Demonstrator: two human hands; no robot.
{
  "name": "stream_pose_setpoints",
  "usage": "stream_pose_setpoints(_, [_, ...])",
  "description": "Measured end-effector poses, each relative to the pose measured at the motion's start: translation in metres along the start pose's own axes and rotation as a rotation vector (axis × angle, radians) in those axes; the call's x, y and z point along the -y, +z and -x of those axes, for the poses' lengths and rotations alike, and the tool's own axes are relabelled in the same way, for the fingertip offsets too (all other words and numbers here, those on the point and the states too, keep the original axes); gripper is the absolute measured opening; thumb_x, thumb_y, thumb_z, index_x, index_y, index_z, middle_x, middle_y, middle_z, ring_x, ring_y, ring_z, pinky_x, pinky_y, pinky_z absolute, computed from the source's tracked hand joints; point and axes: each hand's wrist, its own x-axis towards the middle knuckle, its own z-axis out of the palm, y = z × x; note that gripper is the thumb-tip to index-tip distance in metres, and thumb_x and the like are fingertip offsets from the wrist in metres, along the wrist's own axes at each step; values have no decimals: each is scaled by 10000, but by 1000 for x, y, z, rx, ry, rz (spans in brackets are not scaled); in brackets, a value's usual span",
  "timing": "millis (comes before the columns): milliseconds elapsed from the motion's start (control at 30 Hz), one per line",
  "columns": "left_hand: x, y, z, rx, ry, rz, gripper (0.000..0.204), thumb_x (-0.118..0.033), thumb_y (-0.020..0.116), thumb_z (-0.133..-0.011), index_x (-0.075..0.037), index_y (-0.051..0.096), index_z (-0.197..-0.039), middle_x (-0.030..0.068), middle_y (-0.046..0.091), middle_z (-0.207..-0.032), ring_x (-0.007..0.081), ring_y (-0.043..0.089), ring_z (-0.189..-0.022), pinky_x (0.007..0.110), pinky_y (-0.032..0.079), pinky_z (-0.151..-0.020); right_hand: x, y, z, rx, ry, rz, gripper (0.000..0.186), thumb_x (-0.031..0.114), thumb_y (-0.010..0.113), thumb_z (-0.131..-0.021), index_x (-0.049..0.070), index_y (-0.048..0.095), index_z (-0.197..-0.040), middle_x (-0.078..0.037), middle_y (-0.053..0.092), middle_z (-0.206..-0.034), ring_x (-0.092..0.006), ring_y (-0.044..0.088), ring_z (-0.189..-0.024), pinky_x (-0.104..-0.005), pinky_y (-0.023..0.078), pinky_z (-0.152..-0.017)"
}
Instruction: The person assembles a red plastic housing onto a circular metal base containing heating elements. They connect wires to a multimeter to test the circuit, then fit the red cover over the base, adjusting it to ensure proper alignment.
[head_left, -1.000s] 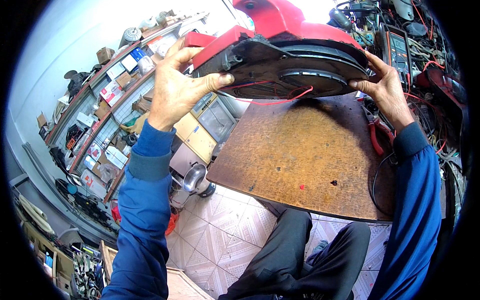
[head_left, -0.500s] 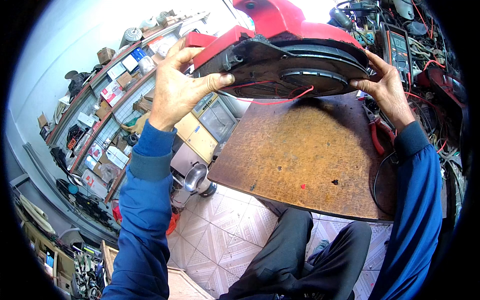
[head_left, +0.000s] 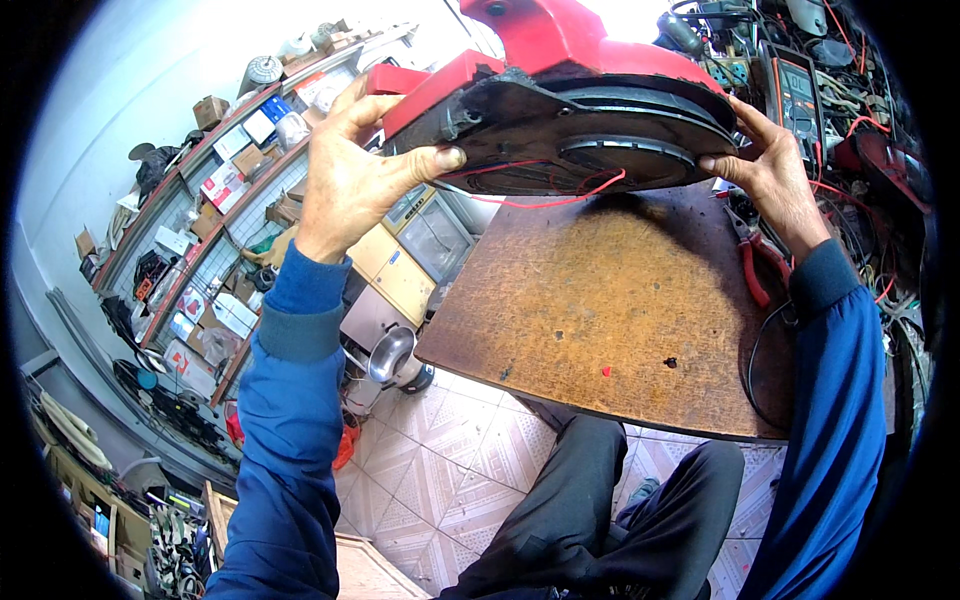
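I hold a red appliance [head_left: 560,60] with a round dark underside [head_left: 600,140] tilted up above a worn wooden table [head_left: 610,310]. My left hand [head_left: 350,180] grips its red left edge, thumb pressed on the dark base. At the right rim of the base, my right hand [head_left: 765,170] holds it with spread fingers. A thin red wire [head_left: 560,200] loops out from under the base.
Red-handled pliers [head_left: 755,265] and a black cable [head_left: 765,350] lie at the table's right side. Tangled wires and a meter [head_left: 800,85] crowd the far right. Shelves with boxes [head_left: 220,190] stand at left. Tiled floor and my legs [head_left: 600,510] are below.
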Motion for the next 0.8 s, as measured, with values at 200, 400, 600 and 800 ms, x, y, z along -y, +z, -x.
stream_pose_setpoints(200, [-1,0,1,-3,-1,-28,580,-298,978,-681,11,760,-1120,155,564,-1321,289,580,-1273,419,469,-1113,4,0,0,-1,25,-8,873,117,925,-703,-33,523,-1464,-206,634,-1381,-278,568,-1320,-379,478,-1099])
stream_pose_setpoints(400, [-3,-2,0,21,0,-58,573,-309,975,-689,2,763,-1121,180,568,-1329,305,569,-1295,421,462,-1120,9,3,3,-2,27,-52,852,71,911,-707,-32,527,-1460,-195,646,-1362,-260,582,-1297,-372,494,-1078])
stream_pose_setpoints(600, [-4,-1,0,17,-1,-43,585,-331,976,-683,2,762,-1113,208,554,-1359,311,572,-1300,434,449,-1131,9,2,2,-3,46,-50,857,81,916,-703,-22,531,-1461,-188,659,-1344,-260,591,-1284,-382,491,-1079])
stream_pose_setpoints(800, [2,-4,3,-5,-28,-94,603,-342,970,-690,-4,755,-1141,217,535,-1385,337,564,-1312,460,440,-1140,5,2,3,-21,12,-36,867,96,923,-698,-16,532,-1463,-189,662,-1343,-268,591,-1287,-387,488,-1079])
